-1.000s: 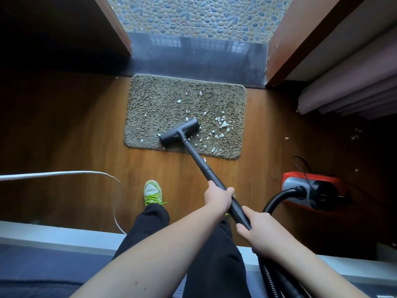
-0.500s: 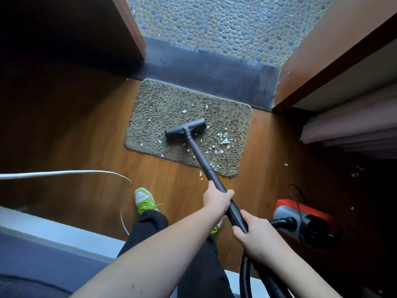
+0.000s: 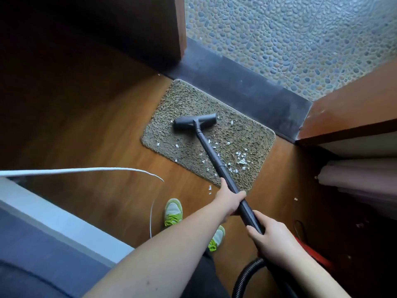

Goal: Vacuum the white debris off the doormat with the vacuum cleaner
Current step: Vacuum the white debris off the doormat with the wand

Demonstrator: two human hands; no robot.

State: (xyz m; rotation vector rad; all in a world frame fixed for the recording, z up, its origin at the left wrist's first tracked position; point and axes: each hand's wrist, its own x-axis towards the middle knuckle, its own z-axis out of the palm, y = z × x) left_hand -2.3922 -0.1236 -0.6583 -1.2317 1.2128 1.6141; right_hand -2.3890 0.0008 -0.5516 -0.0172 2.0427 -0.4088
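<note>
1. The black vacuum wand (image 3: 217,162) is gripped by both hands: the left hand (image 3: 231,202) is wrapped around the tube higher up its length, fingers curled over it, and the right hand (image 3: 272,241) is closed around the tube just below, nearer the body.
2. Beyond the left hand's grip, the wand is seen running up and leftward to the floor nozzle (image 3: 194,123), which is laid flat on the doormat (image 3: 184,104), near its far-left part.
3. The white debris (image 3: 241,160) is scattered on the mat mostly to the right of the wand, between the nozzle and the left hand; a few flecks are seen on the mat left of the wand.
4. Below the right hand's grip, a ribbed black hose (image 3: 247,276) is curved downward.
5. A green shoe (image 3: 173,211) is planted on the wooden floor (image 3: 96,130) just left of the left forearm.
6. A white cord (image 3: 86,169) is arched well left of both grips.
</note>
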